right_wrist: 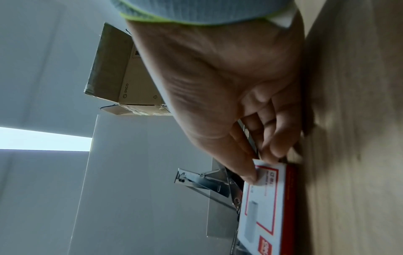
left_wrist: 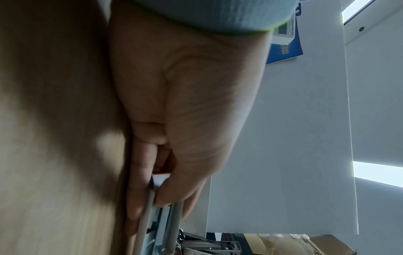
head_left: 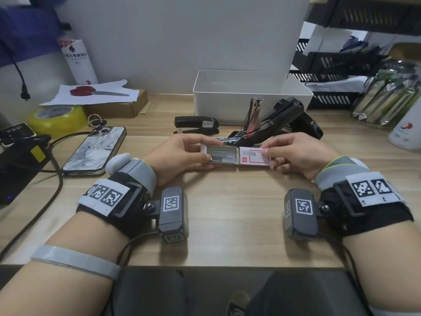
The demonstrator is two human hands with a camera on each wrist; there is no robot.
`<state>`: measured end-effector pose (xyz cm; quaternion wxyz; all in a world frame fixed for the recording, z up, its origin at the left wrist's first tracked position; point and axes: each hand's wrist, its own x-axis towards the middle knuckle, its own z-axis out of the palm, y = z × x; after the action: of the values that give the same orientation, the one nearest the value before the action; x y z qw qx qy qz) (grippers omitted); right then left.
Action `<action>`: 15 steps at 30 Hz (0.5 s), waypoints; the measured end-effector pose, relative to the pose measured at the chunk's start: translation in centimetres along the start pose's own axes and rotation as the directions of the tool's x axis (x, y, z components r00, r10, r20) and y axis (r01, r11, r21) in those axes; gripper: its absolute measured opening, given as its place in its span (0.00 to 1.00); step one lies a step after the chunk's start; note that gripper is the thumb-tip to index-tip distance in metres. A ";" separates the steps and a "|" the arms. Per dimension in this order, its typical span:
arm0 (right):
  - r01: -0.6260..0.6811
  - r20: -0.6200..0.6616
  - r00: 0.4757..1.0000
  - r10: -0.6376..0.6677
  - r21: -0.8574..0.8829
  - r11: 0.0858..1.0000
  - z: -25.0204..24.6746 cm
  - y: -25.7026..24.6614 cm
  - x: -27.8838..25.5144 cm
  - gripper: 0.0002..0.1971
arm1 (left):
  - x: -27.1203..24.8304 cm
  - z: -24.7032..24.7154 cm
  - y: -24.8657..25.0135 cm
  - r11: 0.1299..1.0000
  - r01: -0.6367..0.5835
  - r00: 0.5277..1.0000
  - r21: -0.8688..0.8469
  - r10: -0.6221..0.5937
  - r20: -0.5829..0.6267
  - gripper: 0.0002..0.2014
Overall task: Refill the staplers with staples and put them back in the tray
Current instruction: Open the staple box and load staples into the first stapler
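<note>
On the desk (head_left: 227, 201), near its middle, both hands work a small staple box. Left hand (head_left: 180, 156) grips the pulled-out grey inner drawer (head_left: 222, 155), staple strips (head_left: 224, 155) showing inside. Right hand (head_left: 298, 153) pinches the red-and-white sleeve (head_left: 254, 158). Just beyond: one stapler hinged open (head_left: 268, 126), one closed stapler (head_left: 197, 125), white tray (head_left: 250, 96) behind them.

At the left of the frame a phone (head_left: 94, 149) in a patterned case lies on the wooden desk (head_left: 227, 213), with a yellow tape roll (head_left: 57, 117) above it. In the upper left, red-handled scissors (head_left: 91, 91) rest on torn paper (head_left: 75, 98) atop a cardboard box (head_left: 127, 108). Black mesh shelves (head_left: 330, 65) occupy the upper right.
</note>
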<state>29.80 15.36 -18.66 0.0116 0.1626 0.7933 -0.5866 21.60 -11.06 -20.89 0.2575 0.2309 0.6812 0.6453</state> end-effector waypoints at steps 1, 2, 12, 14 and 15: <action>-0.004 -0.004 1.000 0.004 -0.008 1.000 -0.1 0.1 0.1 0.09 | 0.0 0.0 0.0 1.000 0.005 1.000 -0.009 -0.005 0.001 0.18; -0.010 -0.008 1.000 0.010 -0.005 1.000 -0.3 0.2 0.1 0.08 | 0.1 0.0 -0.1 1.000 0.011 1.000 -0.021 -0.011 0.006 0.18; -0.034 -0.110 0.993 0.034 0.002 0.999 -1.4 0.5 0.8 0.03 | -0.2 0.0 0.3 0.990 0.032 0.999 -0.137 -0.031 0.008 0.18; -0.015 -0.118 0.993 0.004 -0.093 0.996 -1.0 0.1 0.4 0.06 | -0.2 0.0 0.3 0.990 0.034 0.999 -0.140 -0.035 0.000 0.18; 0.018 -0.123 0.992 -0.035 -0.133 0.991 -0.7 -0.2 0.0 0.07 | -0.2 0.0 0.3 0.989 0.036 0.999 -0.143 -0.036 0.000 0.18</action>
<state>29.85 16.01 -18.26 -0.0353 0.1874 0.8316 -0.5216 21.75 -11.11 -20.60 0.2841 0.1987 0.6376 0.6880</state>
